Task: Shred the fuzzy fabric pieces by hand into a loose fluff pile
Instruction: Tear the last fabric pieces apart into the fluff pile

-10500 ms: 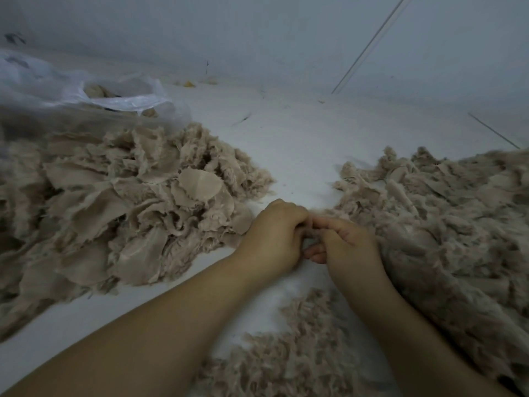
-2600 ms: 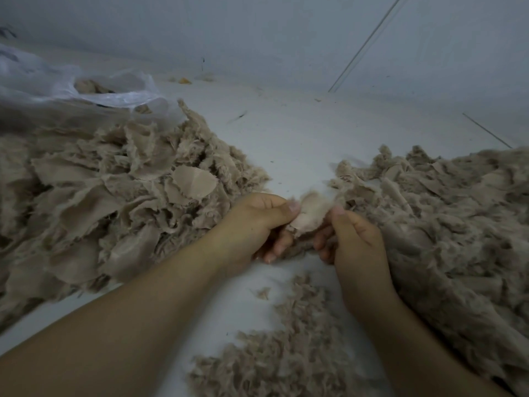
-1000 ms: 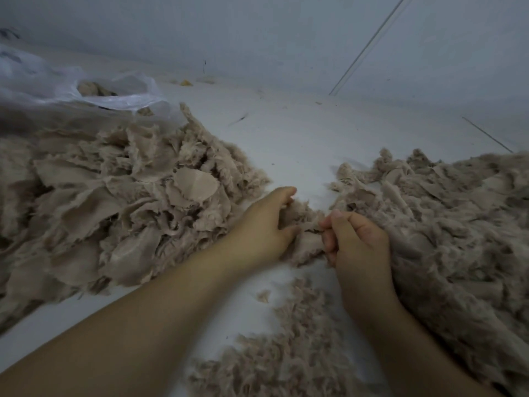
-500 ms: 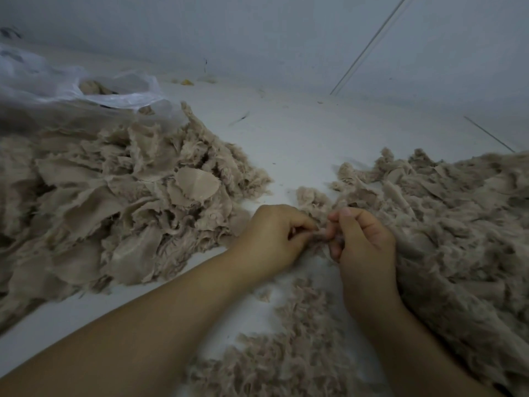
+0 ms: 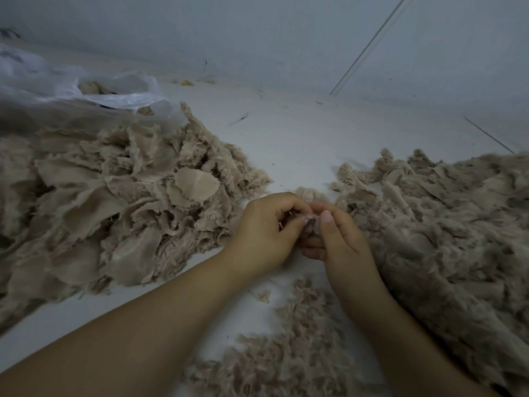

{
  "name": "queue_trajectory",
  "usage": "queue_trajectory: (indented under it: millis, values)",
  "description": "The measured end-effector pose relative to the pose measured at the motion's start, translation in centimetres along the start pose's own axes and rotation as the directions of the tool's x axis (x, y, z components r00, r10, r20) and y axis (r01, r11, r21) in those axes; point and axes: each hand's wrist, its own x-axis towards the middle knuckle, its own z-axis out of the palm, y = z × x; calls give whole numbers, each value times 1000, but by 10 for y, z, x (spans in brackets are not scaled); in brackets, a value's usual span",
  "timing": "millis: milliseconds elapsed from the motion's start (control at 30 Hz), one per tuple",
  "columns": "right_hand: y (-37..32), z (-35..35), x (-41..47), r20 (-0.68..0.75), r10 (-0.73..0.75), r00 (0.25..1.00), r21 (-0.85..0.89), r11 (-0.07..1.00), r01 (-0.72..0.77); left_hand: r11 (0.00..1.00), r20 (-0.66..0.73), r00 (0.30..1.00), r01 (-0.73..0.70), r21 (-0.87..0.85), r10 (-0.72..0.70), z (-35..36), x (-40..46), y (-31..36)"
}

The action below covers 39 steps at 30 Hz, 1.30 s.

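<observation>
Basically one view only, head cam, looking fwd and down at the work.

Both hands meet mid-frame over the white floor (image 5: 300, 133). Left hand (image 5: 266, 233) has fingers curled in, thumb tip pressed onto a small fabric scrap (image 5: 310, 224); right hand (image 5: 340, 239) mirrors it, thumb pad down on the same scrap, fingers folded under. So both are pinching the one bit, tips nearly touching w/ hardly any cloth between. Prob. so the pull lands on a short span and tears fibres off rather than just stretching the backing.

Unshredded fabric pile (image 5: 114, 202) sits to the left: flat backed pieces, ragged edges, close enough to reach w/o leaning. Behind it a clear plastic bag (image 5: 114, 93), mouth open, some of the same stuff inside, likely the supply.

Fluff pile (image 5: 292, 353) lies directly below the hands, nearer the body, so torn bits drop straight onto it, no carrying needed. It's small vs the rest.

Right side: a big fuzzy heap (image 5: 443, 239), just beside the right wrist. Can't tell if that's done or waiting stock; looks coarser than the fluff below.

Judging by the piles, lots left to do.
</observation>
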Motion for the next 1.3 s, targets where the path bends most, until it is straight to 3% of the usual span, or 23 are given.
queue_trajectory:
  millis: [267,467,600,733,867,967,1100,1200,1300]
  values:
    - [2,-1,2,-109,-46,993,-65,997,39,972,-66,988,122,-201,-138,-1,0,0]
    - [3,-2,5,-230,-65,971,-86,995,47,974,-234,962,92,-208,-141,-8,1,1]
    - [6,-4,6,-218,-16,976,-74,997,0,978,-290,945,100,-185,-152,-12,3,-4]
    - [6,-5,3,-153,-94,984,-146,987,71,998,-238,969,60,-21,-64,-7,0,-2]
    - [1,-5,-1,-75,-234,969,-262,942,207,966,-190,961,-162,203,201,-6,-2,6]
    - [-3,-3,-4,7,-261,965,-198,946,257,931,-122,958,-214,295,259,-5,-6,11]
    - [-5,-2,-5,23,-217,976,-24,976,218,901,-17,966,-234,366,258,-2,-11,15]
    - [-5,-3,-3,6,-99,995,124,987,97,892,-61,963,-219,396,264,-2,-12,18]
    - [-6,-3,-4,-46,-68,997,159,985,75,935,-194,968,-83,344,157,-4,-10,16]
